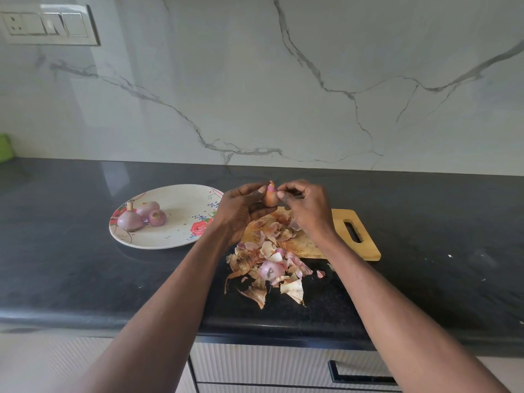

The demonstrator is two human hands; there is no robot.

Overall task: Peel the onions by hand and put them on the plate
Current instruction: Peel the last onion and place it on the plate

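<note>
Onion (270,196), small and still partly skinned, sits upright between both hands above the far edge of the cutting board (360,245). Left hand (239,212) cups it from the side, fingers closed around it; right hand (304,207) pinches skin at its tip. Loose peels (269,268) cover the board's left part and spill onto the dark counter (85,265) in front. Left of the board, one floral plate (181,239) holds three peeled onions (141,217).
</note>
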